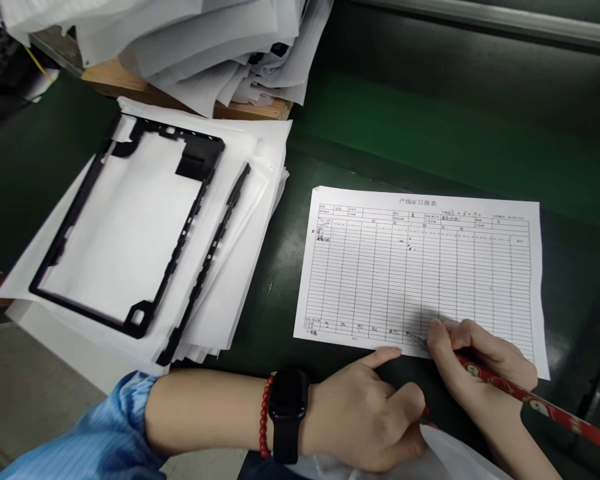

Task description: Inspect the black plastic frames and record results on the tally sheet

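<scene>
A printed form (420,287) with a table of rows and some handwriting lies on the green bench. My right hand (480,353) grips a red patterned pen (545,407), its tip at the bottom rows of the form. My left hand (365,413) is at the form's lower edge, index finger stretched out along it. Its other fingers are curled, with a small red bit (426,412) showing beside them; what they hold is mostly hidden. A translucent white sheet (455,460) shows below that hand. A black watch and a red bead bracelet are on the left wrist.
To the left, a black plastic frame (200,157) and a narrow black strip (205,270) lie on stacked white sheets (257,267). Behind them, more piled sheets (205,47) rest on a wooden board (125,77). A dark object stands at the right edge.
</scene>
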Demonstrator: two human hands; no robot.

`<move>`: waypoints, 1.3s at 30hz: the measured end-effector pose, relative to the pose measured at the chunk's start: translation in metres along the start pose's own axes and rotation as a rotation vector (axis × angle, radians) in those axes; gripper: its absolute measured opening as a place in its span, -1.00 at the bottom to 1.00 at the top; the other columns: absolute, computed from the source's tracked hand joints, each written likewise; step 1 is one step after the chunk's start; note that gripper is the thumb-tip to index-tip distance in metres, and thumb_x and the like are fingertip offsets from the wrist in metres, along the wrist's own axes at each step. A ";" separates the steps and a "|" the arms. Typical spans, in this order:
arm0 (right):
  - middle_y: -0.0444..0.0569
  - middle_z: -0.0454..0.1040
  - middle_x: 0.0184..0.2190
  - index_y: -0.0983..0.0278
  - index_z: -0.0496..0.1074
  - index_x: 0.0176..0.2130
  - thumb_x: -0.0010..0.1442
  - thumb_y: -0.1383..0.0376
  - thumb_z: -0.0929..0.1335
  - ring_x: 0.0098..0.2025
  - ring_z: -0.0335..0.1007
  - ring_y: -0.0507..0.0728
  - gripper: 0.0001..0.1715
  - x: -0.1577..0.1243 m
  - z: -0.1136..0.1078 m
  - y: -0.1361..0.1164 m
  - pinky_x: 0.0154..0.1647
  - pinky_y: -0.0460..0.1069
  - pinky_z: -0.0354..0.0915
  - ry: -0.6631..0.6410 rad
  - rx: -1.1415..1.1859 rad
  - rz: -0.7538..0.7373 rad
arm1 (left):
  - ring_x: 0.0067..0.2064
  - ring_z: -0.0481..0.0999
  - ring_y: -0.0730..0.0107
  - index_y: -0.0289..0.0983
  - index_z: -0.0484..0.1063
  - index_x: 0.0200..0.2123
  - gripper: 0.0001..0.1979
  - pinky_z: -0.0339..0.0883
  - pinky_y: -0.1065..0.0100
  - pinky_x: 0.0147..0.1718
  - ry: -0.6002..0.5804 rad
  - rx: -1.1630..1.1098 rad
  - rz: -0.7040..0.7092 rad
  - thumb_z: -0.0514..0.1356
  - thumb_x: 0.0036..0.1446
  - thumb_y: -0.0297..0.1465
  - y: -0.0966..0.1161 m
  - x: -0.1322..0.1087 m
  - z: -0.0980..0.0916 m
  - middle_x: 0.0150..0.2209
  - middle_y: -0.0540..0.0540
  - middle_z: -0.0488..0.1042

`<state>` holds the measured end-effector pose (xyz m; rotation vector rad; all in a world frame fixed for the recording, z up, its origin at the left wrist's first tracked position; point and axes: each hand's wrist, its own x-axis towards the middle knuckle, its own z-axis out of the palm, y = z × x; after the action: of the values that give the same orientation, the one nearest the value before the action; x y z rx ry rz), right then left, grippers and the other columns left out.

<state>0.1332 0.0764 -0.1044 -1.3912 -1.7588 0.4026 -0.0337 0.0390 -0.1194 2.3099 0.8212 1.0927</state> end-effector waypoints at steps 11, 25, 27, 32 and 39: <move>-0.28 0.12 -0.69 0.19 0.09 -0.55 0.30 0.44 0.36 -0.70 0.03 -0.08 -0.52 0.007 -0.008 -0.013 -0.70 -0.10 0.01 -0.116 -0.054 0.066 | -0.71 0.23 0.59 -0.37 0.42 -0.42 -0.41 0.50 0.28 0.07 0.043 0.008 -0.004 -0.26 0.56 -0.41 0.001 0.003 -0.001 -0.66 0.16 0.30; -0.29 0.09 -0.71 0.20 0.10 -0.59 0.28 0.41 0.38 -0.71 -0.02 -0.08 -0.48 0.004 -0.010 -0.006 -0.70 -0.11 -0.01 -0.097 0.003 0.111 | -0.68 0.34 0.55 -0.36 0.43 -0.31 -0.44 0.45 0.19 0.23 -0.088 -0.035 0.003 -0.28 0.56 -0.38 0.000 -0.004 0.000 -0.57 0.12 0.41; -0.26 0.16 -0.72 0.19 0.16 -0.61 0.29 0.31 0.43 -0.73 0.02 -0.05 -0.46 0.004 -0.014 -0.003 -0.72 -0.07 -0.02 -0.057 0.034 0.228 | -0.65 0.39 0.54 -0.37 0.44 -0.27 -0.46 0.43 0.14 0.27 -0.129 -0.053 -0.003 -0.28 0.56 -0.38 -0.001 -0.006 0.000 -0.54 0.10 0.45; -0.19 0.24 -0.78 0.15 0.31 -0.58 0.30 -0.06 0.44 -0.77 0.12 0.05 -0.43 0.021 -0.025 0.004 -0.73 -0.02 0.07 0.100 0.391 0.444 | -0.69 0.34 0.57 -0.38 0.43 -0.28 -0.47 0.45 0.14 0.26 -0.095 -0.057 -0.007 -0.27 0.55 -0.41 0.001 -0.006 -0.002 -0.55 0.10 0.46; -0.15 0.39 -0.67 0.18 0.44 -0.50 0.32 0.10 0.43 -0.68 0.32 0.06 -0.60 0.017 -0.016 -0.004 -0.66 -0.06 0.28 0.089 0.395 0.387 | -0.72 0.19 0.60 -0.30 0.39 -0.45 -0.45 0.40 0.15 0.30 -0.050 0.091 -0.006 -0.24 0.53 -0.40 0.005 -0.005 -0.002 -0.62 0.13 0.32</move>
<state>0.1425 0.0869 -0.0855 -1.4269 -1.2477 0.8339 -0.0359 0.0325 -0.1179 2.3977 0.8750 1.0100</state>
